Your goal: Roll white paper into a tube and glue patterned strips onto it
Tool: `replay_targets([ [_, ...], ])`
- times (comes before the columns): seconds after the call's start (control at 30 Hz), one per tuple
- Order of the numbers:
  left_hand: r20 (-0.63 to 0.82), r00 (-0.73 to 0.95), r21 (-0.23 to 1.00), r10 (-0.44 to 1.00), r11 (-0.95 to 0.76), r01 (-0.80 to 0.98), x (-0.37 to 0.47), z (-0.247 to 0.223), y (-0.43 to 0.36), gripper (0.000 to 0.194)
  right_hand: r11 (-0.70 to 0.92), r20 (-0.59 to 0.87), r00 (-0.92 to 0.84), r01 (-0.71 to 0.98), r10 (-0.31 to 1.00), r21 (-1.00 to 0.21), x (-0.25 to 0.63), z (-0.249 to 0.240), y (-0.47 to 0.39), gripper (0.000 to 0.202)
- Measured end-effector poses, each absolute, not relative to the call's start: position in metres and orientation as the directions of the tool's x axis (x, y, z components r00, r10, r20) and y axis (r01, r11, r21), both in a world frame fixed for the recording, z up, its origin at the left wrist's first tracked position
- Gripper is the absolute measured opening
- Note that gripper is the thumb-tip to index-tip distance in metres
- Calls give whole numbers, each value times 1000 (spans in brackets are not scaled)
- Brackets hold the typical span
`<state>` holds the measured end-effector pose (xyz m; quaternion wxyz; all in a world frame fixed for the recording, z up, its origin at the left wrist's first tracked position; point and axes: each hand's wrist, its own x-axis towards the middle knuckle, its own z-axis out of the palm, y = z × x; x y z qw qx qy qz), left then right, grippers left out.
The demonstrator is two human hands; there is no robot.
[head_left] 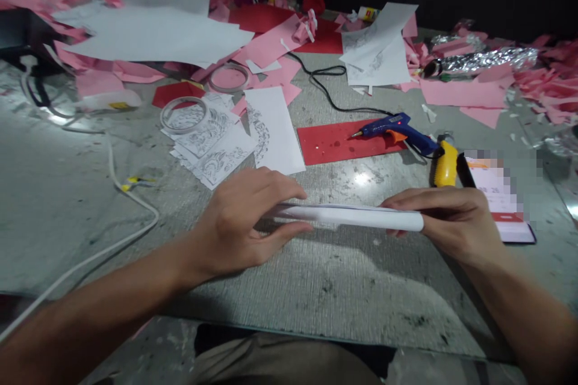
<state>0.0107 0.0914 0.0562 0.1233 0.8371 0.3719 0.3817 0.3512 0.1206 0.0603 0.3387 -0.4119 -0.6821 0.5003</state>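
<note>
A folded white sheet of paper [347,215], seen nearly edge-on, spans the gap between my two hands above the table. My left hand [246,219] is closed around its left end, thumb below and fingers above. At the other end my right hand [451,219] grips the paper, with some fingers hidden behind it. Just beyond lie a white strip with a printed floral drawing [275,132] and a stack of printed paper cutouts [217,144]. A blue glue gun [392,126] rests on a red card [325,145] farther right.
A tape roll [184,115] sits on the cutouts. A yellow tool [446,163] and a phone [501,198] lie near my right hand. A white cable [112,168] crosses the left side. Pink paper scraps [469,87] and white sheets [149,30] cover the back.
</note>
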Motion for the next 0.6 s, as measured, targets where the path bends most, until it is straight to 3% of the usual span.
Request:
replay_targets([
  [0.13,609,344,554,714,-694,460,11,60,89,32,155,52,-420,215,906,-964,351,60,122,16],
  [0.3,609,134,664,782,-596,452,9,59,86,11,144,41,-400,233,916,-962,351,59,122,15],
  [0.5,561,222,660,797,-593,461,6,58,89,2,101,23,-368,196,930,-975,353,55,123,10],
  [0.6,550,203,668,810,-573,474,5,58,89,17,60,-2,-362,160,932,-985,355,54,124,8],
])
